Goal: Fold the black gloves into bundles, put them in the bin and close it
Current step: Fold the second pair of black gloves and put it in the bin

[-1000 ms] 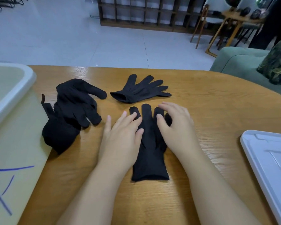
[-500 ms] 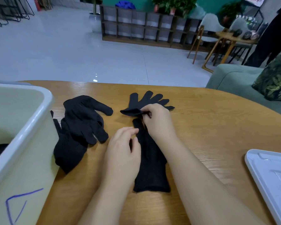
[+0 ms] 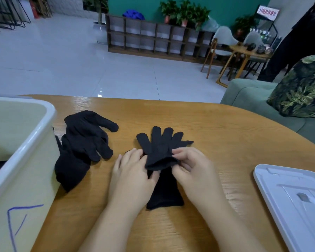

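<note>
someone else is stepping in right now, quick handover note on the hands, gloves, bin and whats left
Left hand: pressing on the flat black knit glove lying on the wooden table.
Right hand: pinching the cuff of a second black glove, drawn over the flat one.
Loose pile of black gloves waits beside the cream plastic bin; something dark already lies inside.
White lid lies on the right, off the bin.
Left: bundle this pair and the pile, bin them, close the lid.
</note>
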The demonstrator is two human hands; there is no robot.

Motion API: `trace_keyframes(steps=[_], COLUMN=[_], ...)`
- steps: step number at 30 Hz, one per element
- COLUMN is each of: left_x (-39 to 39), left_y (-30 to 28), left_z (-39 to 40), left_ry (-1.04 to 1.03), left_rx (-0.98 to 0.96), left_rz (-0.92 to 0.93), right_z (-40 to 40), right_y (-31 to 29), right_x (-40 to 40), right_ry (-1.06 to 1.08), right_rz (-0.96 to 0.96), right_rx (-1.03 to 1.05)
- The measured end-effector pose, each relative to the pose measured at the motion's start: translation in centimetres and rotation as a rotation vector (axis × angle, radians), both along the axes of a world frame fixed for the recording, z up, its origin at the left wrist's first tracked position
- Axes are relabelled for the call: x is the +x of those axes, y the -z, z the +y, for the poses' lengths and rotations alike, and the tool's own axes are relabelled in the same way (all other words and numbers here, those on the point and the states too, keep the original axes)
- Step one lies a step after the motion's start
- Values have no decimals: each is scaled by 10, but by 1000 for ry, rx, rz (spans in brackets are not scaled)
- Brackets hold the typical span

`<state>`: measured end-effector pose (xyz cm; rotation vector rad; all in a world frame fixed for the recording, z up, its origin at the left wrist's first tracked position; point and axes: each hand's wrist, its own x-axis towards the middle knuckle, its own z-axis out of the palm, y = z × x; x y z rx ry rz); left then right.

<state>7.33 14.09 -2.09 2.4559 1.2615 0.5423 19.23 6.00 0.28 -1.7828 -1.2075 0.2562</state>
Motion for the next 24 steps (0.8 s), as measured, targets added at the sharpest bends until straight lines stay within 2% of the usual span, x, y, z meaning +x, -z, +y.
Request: trace_keyframes(steps=[5, 10, 13, 18, 24], left_x=[-1, -2, -15, -27, -23], left_y=[-1, 0, -3, -1, 0], left_z=[2, 7, 17, 22, 22], left_ry=[23, -29, -88, -14, -27], left_rx=[13, -5, -38, -90, -75], left_rz=[14, -56, -46, 39, 38], right_z=[-8, -3, -2, -3, -19], right_y=[15, 18, 19, 16, 12], right_x=[1, -2, -2, -1, 1], right_ry=[-76, -119, -192, -197, -317], right_rz=[-174, -472, -383, -174, -216], right_rx=[-204, -253, -307, -194, -279])
